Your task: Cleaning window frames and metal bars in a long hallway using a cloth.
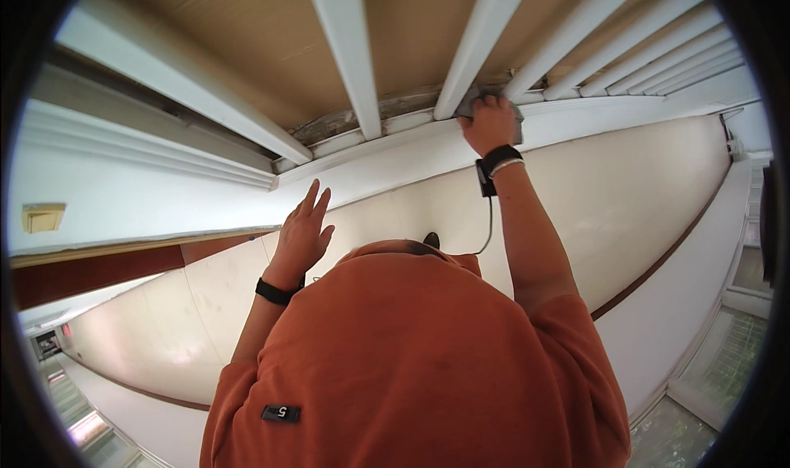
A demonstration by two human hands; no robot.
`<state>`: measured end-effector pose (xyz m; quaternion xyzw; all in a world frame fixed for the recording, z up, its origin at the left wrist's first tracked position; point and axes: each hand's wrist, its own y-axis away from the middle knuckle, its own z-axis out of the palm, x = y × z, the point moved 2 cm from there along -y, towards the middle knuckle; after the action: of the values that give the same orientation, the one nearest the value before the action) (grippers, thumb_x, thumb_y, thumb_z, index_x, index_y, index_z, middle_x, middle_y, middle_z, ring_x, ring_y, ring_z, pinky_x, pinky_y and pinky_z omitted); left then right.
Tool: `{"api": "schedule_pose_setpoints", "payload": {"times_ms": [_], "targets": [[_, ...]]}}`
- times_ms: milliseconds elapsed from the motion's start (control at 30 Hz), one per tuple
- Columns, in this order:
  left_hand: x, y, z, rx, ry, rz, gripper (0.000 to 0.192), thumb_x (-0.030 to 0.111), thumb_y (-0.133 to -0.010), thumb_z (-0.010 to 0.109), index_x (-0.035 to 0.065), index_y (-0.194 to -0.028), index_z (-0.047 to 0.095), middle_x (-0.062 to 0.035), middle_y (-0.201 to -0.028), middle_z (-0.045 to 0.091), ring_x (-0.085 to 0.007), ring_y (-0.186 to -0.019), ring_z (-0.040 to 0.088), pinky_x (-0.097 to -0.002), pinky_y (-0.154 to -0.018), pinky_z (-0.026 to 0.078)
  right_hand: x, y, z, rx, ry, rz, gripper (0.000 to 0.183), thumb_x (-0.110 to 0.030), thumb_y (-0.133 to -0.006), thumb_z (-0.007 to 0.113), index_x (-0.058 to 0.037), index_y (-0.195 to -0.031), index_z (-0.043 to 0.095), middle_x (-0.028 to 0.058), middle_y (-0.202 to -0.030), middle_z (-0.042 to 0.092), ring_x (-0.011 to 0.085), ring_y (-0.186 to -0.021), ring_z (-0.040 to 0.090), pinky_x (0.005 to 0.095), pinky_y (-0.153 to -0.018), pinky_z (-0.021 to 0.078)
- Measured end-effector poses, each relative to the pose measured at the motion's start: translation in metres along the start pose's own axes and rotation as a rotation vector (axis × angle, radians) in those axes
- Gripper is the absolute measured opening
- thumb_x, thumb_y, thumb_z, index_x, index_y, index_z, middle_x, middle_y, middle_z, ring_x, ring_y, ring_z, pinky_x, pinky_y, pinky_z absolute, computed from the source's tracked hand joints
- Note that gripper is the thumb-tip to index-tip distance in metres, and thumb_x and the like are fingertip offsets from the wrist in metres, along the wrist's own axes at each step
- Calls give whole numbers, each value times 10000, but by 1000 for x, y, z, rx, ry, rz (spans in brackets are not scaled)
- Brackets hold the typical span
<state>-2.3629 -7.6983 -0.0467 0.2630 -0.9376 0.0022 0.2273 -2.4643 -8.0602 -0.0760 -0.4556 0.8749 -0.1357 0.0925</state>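
A grey cloth (518, 133) lies bunched under my right hand (491, 125), which presses it on the white sill (426, 149) between two white vertical bars. Part of the cloth reaches up past the fingertips to the back of the sill. My left hand (302, 233) is raised below the sill with its fingers apart, holding nothing and touching nothing that I can make out. Brown board (419, 29) stands behind the bars, and the ledge at its foot (345, 119) looks dirty and worn.
White bars (352, 54) cross the opening from left to right. A wall switch (44, 218) is at the far left, near a dark red door frame (105, 273). Pale tiled floor (592, 202) lies beneath me, with windows (719, 351) at the lower right. A cable (491, 221) hangs from my right wrist.
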Motion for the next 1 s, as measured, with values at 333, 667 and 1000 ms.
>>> {"api": "schedule_pose_setpoints", "payload": {"times_ms": [333,667,1000], "targets": [[30,-24,9,15,-65,69,652,77,-761,671,17,-1351,402,-184,-1473,288,-391,-1165,487,-439,-949,438,4,-6,2,-54,-224,-169,351,-327,-656,722,-88,-908,668,92,-969,612,316,-982,540,430,-809,473],[53,-50,6,183,-151,125,675,81,-765,665,9,-1370,377,-194,-1483,265,-388,-1287,366,-447,-1035,351,19,-25,-17,-444,-350,-154,366,-363,-621,711,-85,-851,649,129,-860,666,326,-845,632,418,-766,501],[30,-46,21,188,-259,-94,788,124,-765,677,-24,-1416,259,-212,-1502,206,-400,-1328,301,-455,-1070,303,146,34,-36,-115,-680,201,374,-284,-655,755,-50,-919,629,153,-874,652,344,-841,620,409,-742,495]]}}
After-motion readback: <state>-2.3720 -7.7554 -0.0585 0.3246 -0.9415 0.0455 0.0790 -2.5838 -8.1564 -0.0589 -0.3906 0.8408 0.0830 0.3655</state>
